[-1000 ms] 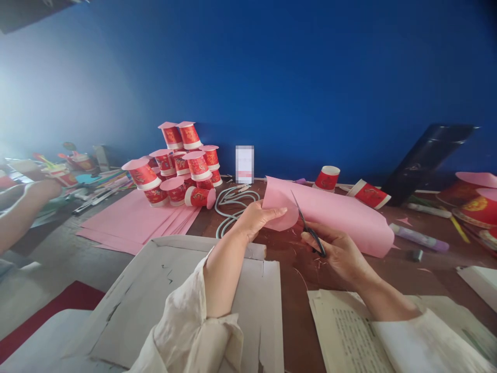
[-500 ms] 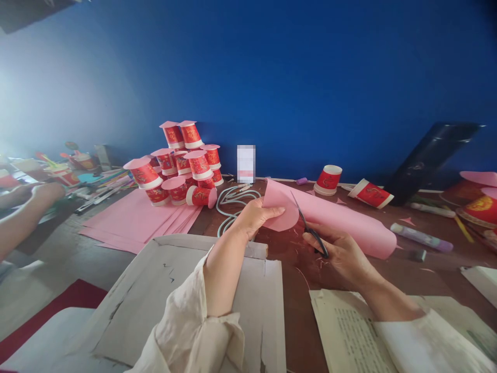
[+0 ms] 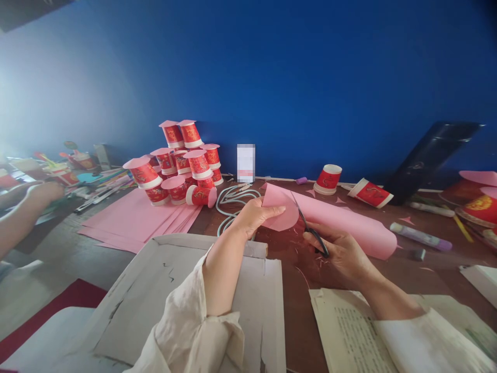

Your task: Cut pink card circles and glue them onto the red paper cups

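"What takes up the most room?"

"The blue wall (image 3: 295, 88), then the brown table (image 3: 298, 331) in front of it. On the table, the grey cardboard (image 3: 143, 290) lies under the left forearm, and the open book (image 3: 353, 331) lies under the right one."

"And the pink paper?"

"A flat stack of sheets (image 3: 128, 223) lies beyond the cardboard, to the left. One curled sheet (image 3: 341, 215) is in front of the person, slanting from the left hand (image 3: 256, 215) down to the right, just beyond the right hand (image 3: 341, 254)."

"Cups?"

"A pile of red cups (image 3: 199, 166) with pink tops stands just beside the flat stack's far edge."

"How are the fingers?"

"The left hand pinches the curled sheet, thumb on the near face; I can't see the fingertips behind. The right hand is wrapped around the handles of the scissors (image 3: 319, 243), a blade against the paper. I can't tell how far the blades are parted."

"Anything smaller?"

"A purple-and-white tube (image 3: 421, 237) near the sheet's right end, and a pink scrap (image 3: 407, 220) just behind it."
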Demonstrator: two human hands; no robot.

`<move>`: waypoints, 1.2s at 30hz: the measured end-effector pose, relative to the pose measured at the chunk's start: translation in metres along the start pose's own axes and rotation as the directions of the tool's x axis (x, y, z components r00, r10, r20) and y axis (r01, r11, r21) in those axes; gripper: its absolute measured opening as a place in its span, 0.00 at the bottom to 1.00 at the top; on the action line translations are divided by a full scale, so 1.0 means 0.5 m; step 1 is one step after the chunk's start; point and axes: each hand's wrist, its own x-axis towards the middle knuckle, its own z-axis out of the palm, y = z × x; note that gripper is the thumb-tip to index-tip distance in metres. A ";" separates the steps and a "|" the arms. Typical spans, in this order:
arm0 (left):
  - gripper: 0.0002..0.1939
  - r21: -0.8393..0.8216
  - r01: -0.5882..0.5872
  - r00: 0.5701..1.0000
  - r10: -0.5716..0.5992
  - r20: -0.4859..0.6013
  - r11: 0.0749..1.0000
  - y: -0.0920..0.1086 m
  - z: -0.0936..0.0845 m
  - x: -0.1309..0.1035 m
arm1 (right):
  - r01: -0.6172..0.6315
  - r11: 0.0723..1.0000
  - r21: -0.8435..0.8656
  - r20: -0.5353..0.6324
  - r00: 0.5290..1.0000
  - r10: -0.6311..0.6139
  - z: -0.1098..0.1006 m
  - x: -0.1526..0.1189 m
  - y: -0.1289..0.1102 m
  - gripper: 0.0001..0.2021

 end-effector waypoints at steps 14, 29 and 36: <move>0.25 0.070 -0.034 0.997 0.039 -0.071 0.997 0.013 0.000 -0.008 | -0.048 0.992 0.114 0.159 0.987 0.029 0.002 -0.007 -0.003 0.16; 0.25 0.009 -0.067 0.997 0.066 0.030 0.998 0.006 -0.013 -0.006 | -0.079 0.975 0.210 0.195 0.980 0.037 -0.010 -0.005 0.013 0.16; 0.24 0.064 -0.068 0.997 0.065 0.039 0.996 0.008 -0.021 -0.008 | -0.073 0.967 0.244 0.228 0.974 0.016 -0.008 -0.005 0.009 0.15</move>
